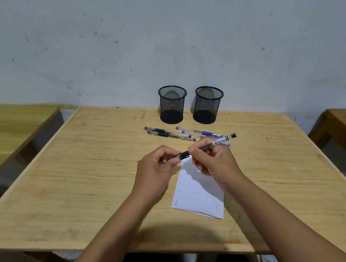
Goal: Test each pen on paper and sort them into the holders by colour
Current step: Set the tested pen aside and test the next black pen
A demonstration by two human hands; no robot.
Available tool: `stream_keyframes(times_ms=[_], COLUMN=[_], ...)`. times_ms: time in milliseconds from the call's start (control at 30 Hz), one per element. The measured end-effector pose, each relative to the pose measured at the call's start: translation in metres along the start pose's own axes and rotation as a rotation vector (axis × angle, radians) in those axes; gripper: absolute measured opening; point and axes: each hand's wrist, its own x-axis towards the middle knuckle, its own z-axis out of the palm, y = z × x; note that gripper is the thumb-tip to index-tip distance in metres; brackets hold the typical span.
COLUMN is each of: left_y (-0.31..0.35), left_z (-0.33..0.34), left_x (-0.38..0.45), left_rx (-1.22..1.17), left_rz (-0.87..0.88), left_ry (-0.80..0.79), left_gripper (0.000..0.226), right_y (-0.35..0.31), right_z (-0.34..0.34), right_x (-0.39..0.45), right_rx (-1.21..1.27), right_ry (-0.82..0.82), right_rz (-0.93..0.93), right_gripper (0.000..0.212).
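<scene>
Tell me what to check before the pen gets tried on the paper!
1. Pen held firmly: ok. The right hand grips the black pen by its barrel.
2. Cap off: not ok. The left hand pinches the cap end; it looks still on.
3. Paper ready: ok. The white sheet lies flat on the table under the hands.
4. Holders ready: ok. The left holder and the right holder stand upright, no pens in them.
5. Other pens out of the way: ok. They lie beyond the paper.
6. Ink works: cannot tell.
</scene>
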Motion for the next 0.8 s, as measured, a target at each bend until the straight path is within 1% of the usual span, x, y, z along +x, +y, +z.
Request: stream_keyframes(times_ms=[67, 133, 200, 333, 500, 567, 667, 733, 800], left_y=[0.004, 0.008, 0.01, 0.014, 0.018, 0.019, 0.017, 0.009, -0.004], left_z=[-0.004, -0.012, -0.023, -0.035, -0.028, -0.027, -0.028, -0.034, -0.043], left_x=[0.002, 0.006, 0.012, 0.02, 0.017, 0.018, 0.022, 0.027, 0.029], left_rx=[-0.06, -0.138, -0.219, -0.357, -0.386, -0.37, -0.302, -0.173, 0.041], left_rz=[-0.021, -0.053, -0.077, -0.084, -0.064, -0.057, -0.036, -0.031, -0.035], left_ry=[-0.016, 0.002, 0.027, 0.025, 0.028, 0.014, 0.02, 0.058, 0.113], left_gripper=[0.017, 0.016, 0.017, 0.021, 0.025, 0.024, 0.02, 0.019, 0.02], right_y=[-0.006, -0.008, -0.009, -0.004, 0.002, 0.002, 0.004, 0.007, 0.009], right_z=[0.001, -0.001, -0.004, -0.001, 0.01, 0.02, 0.04, 0.053, 0.063], right_x=[-0.001, -0.003, -0.009, -0.027, -0.033, -0.034, -0.03, -0.024, -0.017], right_rx=[0.035, 0.116, 0.137, -0.009, -0.178, -0.175, -0.162, -0.149, -0.144], right_ry=[0.019, 0.071, 0.1, 0.07, 0.015, 0.009, 0.061, 0.101, 0.129], right_rz=[-0.019, -0.032, -0.024, 0.015, 0.043, 0.052, 0.051, 0.049, 0.052], right_gripper=[0.014, 0.016, 0.012, 0.012, 0.007, 0.007, 0.008, 0.015, 0.03])
